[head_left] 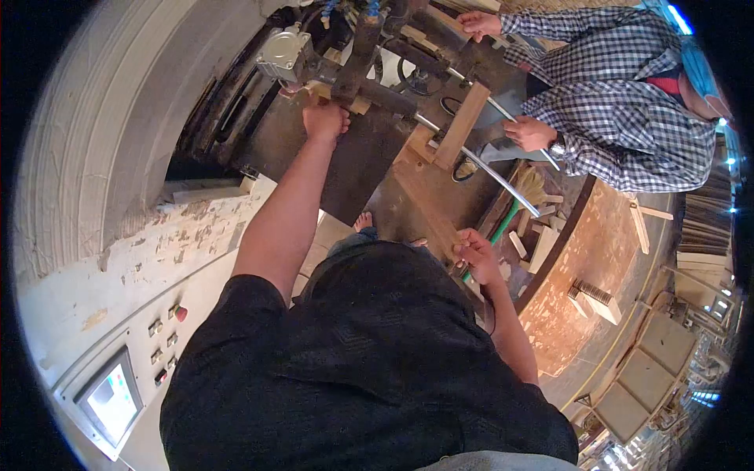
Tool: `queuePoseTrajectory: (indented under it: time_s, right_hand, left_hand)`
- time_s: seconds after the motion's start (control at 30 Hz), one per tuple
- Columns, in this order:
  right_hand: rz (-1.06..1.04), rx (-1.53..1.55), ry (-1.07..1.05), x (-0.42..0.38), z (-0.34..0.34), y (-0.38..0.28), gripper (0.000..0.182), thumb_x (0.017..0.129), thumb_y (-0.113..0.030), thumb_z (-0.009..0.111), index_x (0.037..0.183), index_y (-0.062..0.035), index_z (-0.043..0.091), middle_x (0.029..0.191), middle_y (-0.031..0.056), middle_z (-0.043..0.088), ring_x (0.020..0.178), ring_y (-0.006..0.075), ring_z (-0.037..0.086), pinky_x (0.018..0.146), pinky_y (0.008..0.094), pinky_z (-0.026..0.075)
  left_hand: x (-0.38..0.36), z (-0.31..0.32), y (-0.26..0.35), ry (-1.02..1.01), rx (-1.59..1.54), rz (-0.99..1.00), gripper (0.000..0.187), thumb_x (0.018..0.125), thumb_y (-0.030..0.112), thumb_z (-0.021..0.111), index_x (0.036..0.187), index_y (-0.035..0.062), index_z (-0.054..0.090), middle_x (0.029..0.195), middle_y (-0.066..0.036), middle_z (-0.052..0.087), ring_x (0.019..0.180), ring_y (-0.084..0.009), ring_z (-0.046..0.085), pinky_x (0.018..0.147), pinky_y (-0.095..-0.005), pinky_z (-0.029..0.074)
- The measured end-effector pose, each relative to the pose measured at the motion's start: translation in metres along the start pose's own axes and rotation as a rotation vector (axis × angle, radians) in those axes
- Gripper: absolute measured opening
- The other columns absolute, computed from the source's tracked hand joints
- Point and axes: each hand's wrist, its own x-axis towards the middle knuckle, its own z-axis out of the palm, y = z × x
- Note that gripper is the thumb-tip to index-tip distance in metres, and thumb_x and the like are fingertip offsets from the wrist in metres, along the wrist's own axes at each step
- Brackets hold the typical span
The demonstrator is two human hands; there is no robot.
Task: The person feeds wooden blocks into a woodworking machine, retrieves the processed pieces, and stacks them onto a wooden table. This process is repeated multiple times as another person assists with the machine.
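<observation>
Up high, the left hand (pixel 324 120) is pressed against a small pale wooden block (pixel 339 96) under the dark metal clamp arm (pixel 369 74); whether its grip is closed cannot be told. The right hand (pixel 475 255) is curled shut on a long pale wooden plank (pixel 428 206) lying on the dark machine surface (pixel 345 169). Two hands of a co-worker in a checked shirt (pixel 609 94) are seen near a silver metal rod (pixel 491 169). No writing can be read.
</observation>
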Motion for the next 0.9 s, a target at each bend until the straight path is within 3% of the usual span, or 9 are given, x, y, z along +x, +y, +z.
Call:
queuePoseTrajectory:
  time_s: [0.13, 0.23, 0.37, 0.43, 0.5, 0.57, 0.63, 0.77, 0.9]
  right_hand:
    - [0.035, 0.193, 0.006, 0.011, 0.002, 0.01, 0.024, 0.09, -0.013, 0.065, 0.112, -0.009, 0.059, 0.083, -0.0033, 0.059, 0.066, 0.0065, 0.055, 0.06, 0.0224, 0.045]
    - [-0.102, 0.076, -0.039, 0.023, 0.009, -0.016, 0.032, 0.09, -0.013, 0.065, 0.12, -0.0086, 0.056, 0.087, -0.0014, 0.059, 0.071, 0.0086, 0.054, 0.064, 0.0258, 0.046]
    - [-0.283, 0.092, -0.116, 0.019, 0.006, -0.072, 0.032, 0.092, -0.011, 0.064, 0.122, -0.0057, 0.054, 0.097, 0.0054, 0.064, 0.083, 0.0148, 0.063, 0.072, 0.031, 0.052]
    - [-0.365, 0.103, -0.022, -0.008, -0.008, -0.088, 0.029, 0.092, -0.009, 0.064, 0.12, -0.0055, 0.054, 0.098, 0.0064, 0.065, 0.084, 0.0151, 0.064, 0.072, 0.0319, 0.054]
    - [-0.6, 0.385, 0.004, -0.03, -0.017, -0.101, 0.026, 0.091, -0.003, 0.064, 0.116, -0.0055, 0.055, 0.097, 0.0062, 0.066, 0.085, 0.0155, 0.066, 0.074, 0.0334, 0.057]
    - [-0.698, 0.465, 0.297, -0.063, -0.046, -0.093, 0.021, 0.09, 0.0, 0.064, 0.108, -0.0062, 0.056, 0.097, 0.0081, 0.067, 0.083, 0.0198, 0.067, 0.074, 0.0351, 0.058]
    - [-0.824, 0.603, 0.734, -0.092, -0.075, -0.077, 0.018, 0.091, 0.001, 0.061, 0.105, -0.0077, 0.055, 0.091, 0.0104, 0.067, 0.079, 0.0227, 0.067, 0.067, 0.0347, 0.055]
    - [-0.858, 0.863, 1.478, -0.158, -0.156, -0.022, 0.02, 0.091, -0.003, 0.064, 0.109, -0.0073, 0.055, 0.087, 0.007, 0.066, 0.065, 0.0134, 0.059, 0.056, 0.0268, 0.049]
    - [-0.706, 0.972, 1.826, -0.184, -0.238, 0.098, 0.027, 0.09, -0.008, 0.067, 0.113, -0.0058, 0.052, 0.084, 0.006, 0.065, 0.058, 0.0116, 0.055, 0.048, 0.0253, 0.045]
  left_hand:
    - [-0.011, -0.005, 0.011, -0.014, 0.08, 0.038, 0.019, 0.089, 0.004, 0.054, 0.107, 0.0009, 0.059, 0.066, -0.011, 0.064, 0.047, -0.0196, 0.059, 0.037, -0.0338, 0.047]
    - [-0.006, -0.029, 0.006, -0.239, 0.056, 0.031, 0.019, 0.094, 0.016, 0.06, 0.11, 0.0074, 0.059, 0.073, -0.009, 0.066, 0.053, -0.0163, 0.061, 0.046, -0.0296, 0.051]
    - [-0.009, -0.049, -0.017, -0.365, 0.028, 0.027, 0.046, 0.095, 0.018, 0.06, 0.139, 0.0111, 0.049, 0.08, -0.007, 0.064, 0.064, -0.0139, 0.061, 0.052, -0.0284, 0.051]
    - [-0.044, -0.048, -0.028, -0.243, 0.338, 0.348, 0.043, 0.093, 0.013, 0.061, 0.135, 0.0069, 0.055, 0.089, -0.009, 0.066, 0.073, -0.0194, 0.064, 0.061, -0.0323, 0.053]
    - [-0.052, -0.052, -0.058, -0.121, 0.761, 1.186, 0.034, 0.092, 0.01, 0.061, 0.126, 0.0038, 0.062, 0.093, -0.013, 0.068, 0.082, -0.0276, 0.065, 0.072, -0.0387, 0.053]
    - [-0.088, -0.046, -0.07, -0.39, 0.795, 1.151, 0.028, 0.089, 0.009, 0.063, 0.116, 0.0024, 0.065, 0.094, -0.015, 0.067, 0.089, -0.0337, 0.063, 0.082, -0.0443, 0.049]
    - [-0.121, -0.034, -0.077, -0.545, 0.968, 1.337, 0.024, 0.086, 0.011, 0.067, 0.11, 0.0043, 0.066, 0.104, -0.015, 0.064, 0.098, -0.0341, 0.059, 0.087, -0.0462, 0.045]
    - [-0.153, -0.015, -0.068, -0.555, 1.094, 1.435, 0.024, 0.085, 0.015, 0.07, 0.107, 0.0067, 0.067, 0.116, -0.016, 0.059, 0.106, -0.0349, 0.054, 0.09, -0.0484, 0.041]
    - [-0.156, -0.014, -0.066, -0.571, 1.161, 1.485, 0.024, 0.085, 0.019, 0.071, 0.106, 0.0075, 0.067, 0.122, -0.018, 0.055, 0.112, -0.0359, 0.051, 0.092, -0.0496, 0.039]
